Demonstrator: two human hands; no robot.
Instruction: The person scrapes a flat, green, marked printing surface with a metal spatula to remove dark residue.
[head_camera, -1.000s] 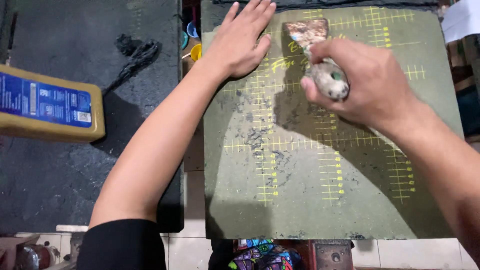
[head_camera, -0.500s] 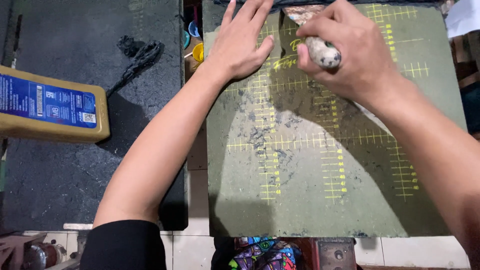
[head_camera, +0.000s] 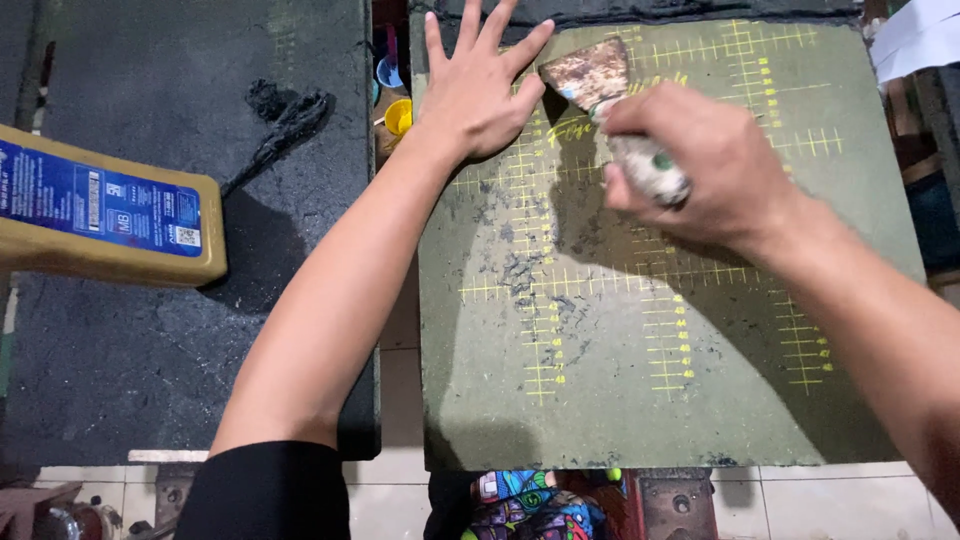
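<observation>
While the left hand (head_camera: 478, 95) lies flat with fingers spread on the upper part of a green mat (head_camera: 640, 400) marked with yellow ruler lines, the right hand (head_camera: 700, 165) is wrapped closed around the handle of a scraper (head_camera: 610, 110). Its grip is a full fist, and the left hand grips nothing. Rusty and paint-stained, the scraper's wide blade points toward the far edge of the mat, just beside the left hand's fingers. Dark crumbs and smears streak the mat's middle. To the left sits a black pad (head_camera: 180, 380) with a lump of black residue (head_camera: 285, 115), and a yellow box with a blue label (head_camera: 105, 215) rests on it. A small yellow cup (head_camera: 398, 116) shows in the gap between pad and mat.
</observation>
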